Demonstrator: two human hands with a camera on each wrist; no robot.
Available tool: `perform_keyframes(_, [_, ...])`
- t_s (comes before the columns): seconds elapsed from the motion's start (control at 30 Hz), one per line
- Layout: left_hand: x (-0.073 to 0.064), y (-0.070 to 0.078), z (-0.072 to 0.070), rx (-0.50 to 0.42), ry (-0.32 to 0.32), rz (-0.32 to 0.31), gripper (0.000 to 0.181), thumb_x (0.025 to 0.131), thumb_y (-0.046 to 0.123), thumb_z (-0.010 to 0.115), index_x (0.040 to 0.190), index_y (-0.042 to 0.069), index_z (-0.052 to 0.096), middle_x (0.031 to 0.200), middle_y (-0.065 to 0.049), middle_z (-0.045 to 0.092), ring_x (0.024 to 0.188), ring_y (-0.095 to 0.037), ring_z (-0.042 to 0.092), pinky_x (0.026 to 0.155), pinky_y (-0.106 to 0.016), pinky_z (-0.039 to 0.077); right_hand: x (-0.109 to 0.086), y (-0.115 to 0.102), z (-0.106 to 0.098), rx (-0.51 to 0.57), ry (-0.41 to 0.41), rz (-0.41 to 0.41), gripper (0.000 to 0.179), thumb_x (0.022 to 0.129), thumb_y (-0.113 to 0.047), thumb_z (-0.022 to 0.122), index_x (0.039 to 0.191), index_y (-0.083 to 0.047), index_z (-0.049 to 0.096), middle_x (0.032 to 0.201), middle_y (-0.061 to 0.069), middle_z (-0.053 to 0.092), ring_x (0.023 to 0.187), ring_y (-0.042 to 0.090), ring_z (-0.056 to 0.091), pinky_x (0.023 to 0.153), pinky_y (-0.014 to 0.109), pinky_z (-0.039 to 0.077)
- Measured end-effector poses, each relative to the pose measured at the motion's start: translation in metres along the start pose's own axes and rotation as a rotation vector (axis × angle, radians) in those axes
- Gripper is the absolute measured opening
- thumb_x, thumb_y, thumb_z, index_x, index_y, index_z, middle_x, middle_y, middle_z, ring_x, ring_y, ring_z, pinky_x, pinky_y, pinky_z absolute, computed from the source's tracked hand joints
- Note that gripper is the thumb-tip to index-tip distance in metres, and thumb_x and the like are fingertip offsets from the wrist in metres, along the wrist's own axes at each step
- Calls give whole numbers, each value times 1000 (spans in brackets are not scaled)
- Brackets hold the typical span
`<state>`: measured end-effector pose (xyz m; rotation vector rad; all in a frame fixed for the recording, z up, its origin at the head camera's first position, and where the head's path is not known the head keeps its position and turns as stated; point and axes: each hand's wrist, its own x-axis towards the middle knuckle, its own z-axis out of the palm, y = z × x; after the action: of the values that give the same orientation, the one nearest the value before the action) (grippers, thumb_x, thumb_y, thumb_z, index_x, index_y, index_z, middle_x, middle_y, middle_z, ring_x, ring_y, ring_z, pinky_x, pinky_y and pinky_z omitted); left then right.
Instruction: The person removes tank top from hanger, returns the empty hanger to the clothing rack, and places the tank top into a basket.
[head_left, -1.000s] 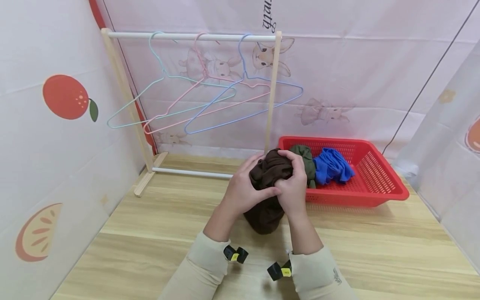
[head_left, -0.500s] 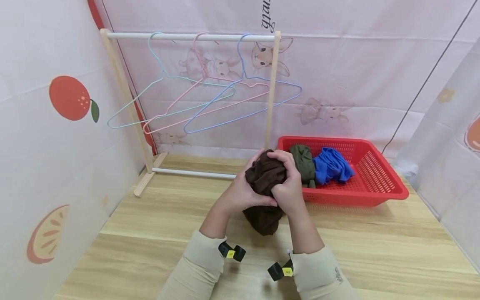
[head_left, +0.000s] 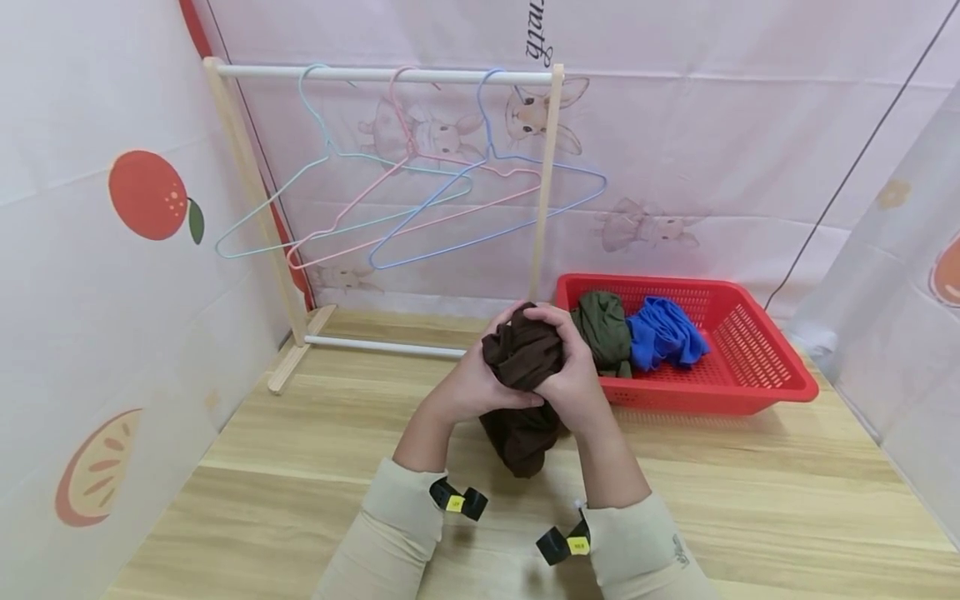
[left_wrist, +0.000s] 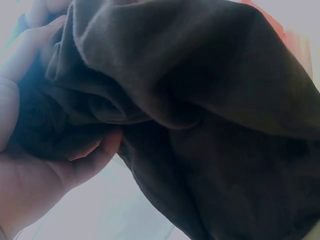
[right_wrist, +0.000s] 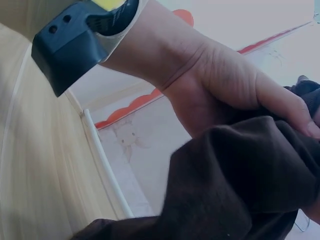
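Observation:
Both hands hold a bunched dark brown garment (head_left: 525,354) above the table, left of the red basket. The left hand (head_left: 474,385) grips its left side, thumb across the front. On the other side the right hand (head_left: 573,379) curls its fingers over the top of the bundle. A loose part of the cloth hangs below the hands. Close up in the left wrist view, the brown fabric (left_wrist: 150,65) lies in folds against the left thumb. In the right wrist view, the right hand (right_wrist: 235,85) clasps the cloth (right_wrist: 225,175). What kind of garment it is cannot be told.
The red basket (head_left: 750,392) holds a dark green cloth (head_left: 603,329) and a blue cloth (head_left: 666,333). A wooden rack (head_left: 551,167) carries a mint hanger (head_left: 322,133), a pink hanger (head_left: 411,146) and a blue hanger (head_left: 491,150) on its white rod. Printed curtains surround the table (head_left: 300,483).
The hands and the brown garment have shifted slightly left, away from the basket, uncovering more of the green cloth. Hangers and basket have stayed put.

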<state>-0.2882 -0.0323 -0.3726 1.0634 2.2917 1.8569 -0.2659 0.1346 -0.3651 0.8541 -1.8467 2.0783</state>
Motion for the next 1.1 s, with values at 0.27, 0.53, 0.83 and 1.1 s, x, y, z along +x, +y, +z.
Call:
perform_keyframes(0.27, [0, 1, 2, 19, 35, -1, 109, 67, 9, 89, 151, 40, 26, 147, 11, 45, 130, -11, 47, 110, -41, 38, -1, -1, -1, 203, -20, 59, 69, 76, 18, 62, 133, -19, 50, 142, 7, 45, 125, 26, 47, 103, 32, 44])
perform_keyframes(0.53, [-2, -4, -4, 23, 98, -4, 98, 70, 3, 85, 151, 25, 34, 146, -1, 48, 129, -20, 49, 110, -46, 37, -1, 0, -1, 266, -93, 36, 78, 68, 18, 58, 134, -22, 50, 145, 6, 40, 125, 24, 43, 102, 31, 42])
perform_keyframes(0.83, [1, -10, -1, 62, 237, 42, 91, 72, 61, 77, 139, 8, 47, 134, -13, 57, 119, -24, 55, 104, -43, 42, 2, 3, 5, 51, -76, 4, 83, 77, -4, 79, 148, -19, 39, 150, 3, 39, 134, 24, 41, 109, 41, 37])
perform_keyframes(1.1, [2, -7, 4, -44, 454, 8, 58, 76, 9, 80, 128, 8, 56, 122, -10, 64, 111, -19, 59, 100, -38, 45, 1, 8, 4, -133, -92, 23, 104, 77, -40, 83, 158, -30, 17, 160, -11, 24, 146, 15, 26, 117, 57, 21])
